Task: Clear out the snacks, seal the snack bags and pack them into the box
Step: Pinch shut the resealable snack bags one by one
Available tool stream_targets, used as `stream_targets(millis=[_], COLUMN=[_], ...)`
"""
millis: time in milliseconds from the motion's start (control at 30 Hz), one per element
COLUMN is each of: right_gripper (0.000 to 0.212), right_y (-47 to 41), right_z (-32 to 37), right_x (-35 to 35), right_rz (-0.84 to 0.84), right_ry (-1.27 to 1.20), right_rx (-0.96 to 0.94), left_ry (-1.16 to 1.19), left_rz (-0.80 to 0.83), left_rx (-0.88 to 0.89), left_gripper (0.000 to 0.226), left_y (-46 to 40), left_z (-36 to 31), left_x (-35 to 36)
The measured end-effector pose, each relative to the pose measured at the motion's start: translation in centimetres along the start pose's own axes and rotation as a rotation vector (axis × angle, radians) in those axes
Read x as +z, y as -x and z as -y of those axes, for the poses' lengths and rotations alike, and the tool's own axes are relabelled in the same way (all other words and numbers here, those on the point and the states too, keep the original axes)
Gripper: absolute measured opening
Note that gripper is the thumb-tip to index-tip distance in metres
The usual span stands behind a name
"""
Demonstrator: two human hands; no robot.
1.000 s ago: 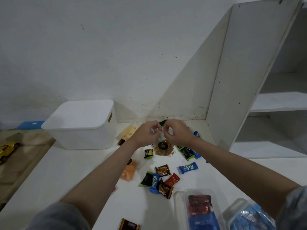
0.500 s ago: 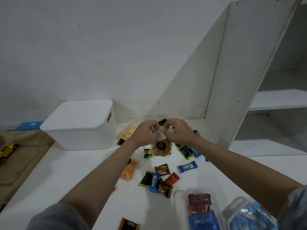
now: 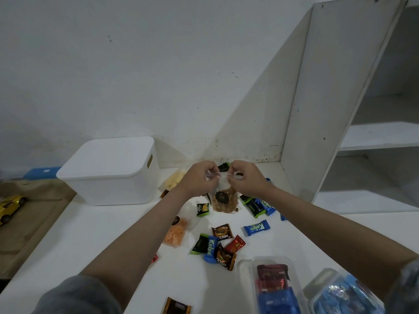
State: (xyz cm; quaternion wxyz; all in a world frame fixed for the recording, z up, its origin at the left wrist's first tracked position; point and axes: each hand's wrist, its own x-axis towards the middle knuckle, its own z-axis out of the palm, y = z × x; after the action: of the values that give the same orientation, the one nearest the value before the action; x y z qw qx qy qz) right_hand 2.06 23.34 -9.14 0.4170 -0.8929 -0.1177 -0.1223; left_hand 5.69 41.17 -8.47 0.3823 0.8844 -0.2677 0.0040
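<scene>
Two clear tubs [image 3: 272, 284] of wrapped snacks sit nearest on the white bench [image 3: 90, 241]. Beyond loose sweets [image 3: 218, 245], the left hand [image 3: 199, 179] and right hand [image 3: 246, 179] pinch the snack bag [image 3: 224, 200] top between curled fingers, above the bench. The lidded white box [image 3: 113, 173] stands far left.

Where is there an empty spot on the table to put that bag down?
Bare table lies in front of the white box, left of the left forearm. Another free strip runs on the right, by the shelf unit. The middle is crowded with candy wrappers, and the near right holds clear tubs.
</scene>
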Motion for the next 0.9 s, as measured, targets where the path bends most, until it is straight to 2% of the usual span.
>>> stream_targets(millis=[467, 667, 900], right_gripper=[0.012, 0.012, 0.011], right_y=[0.5, 0.9, 1.0], right_z=[0.2, -0.3, 0.6], right_x=[0.1, -0.4, -0.7], right_rz=[0.036, 0.029, -0.003], right_ry=[-0.011, -0.090, -0.075], right_rx=[-0.025, 0.087, 0.054], left_ry=[-0.137, -0.095, -0.099], left_rz=[0.026, 0.004, -0.048], left_rx=[-0.006, -0.023, -0.083], left_gripper=[0.014, 0.010, 0.010], left_y=[0.5, 0.8, 1.2], left_z=[-1.7, -1.3, -1.7], left_x=[0.1, -0.4, -0.3])
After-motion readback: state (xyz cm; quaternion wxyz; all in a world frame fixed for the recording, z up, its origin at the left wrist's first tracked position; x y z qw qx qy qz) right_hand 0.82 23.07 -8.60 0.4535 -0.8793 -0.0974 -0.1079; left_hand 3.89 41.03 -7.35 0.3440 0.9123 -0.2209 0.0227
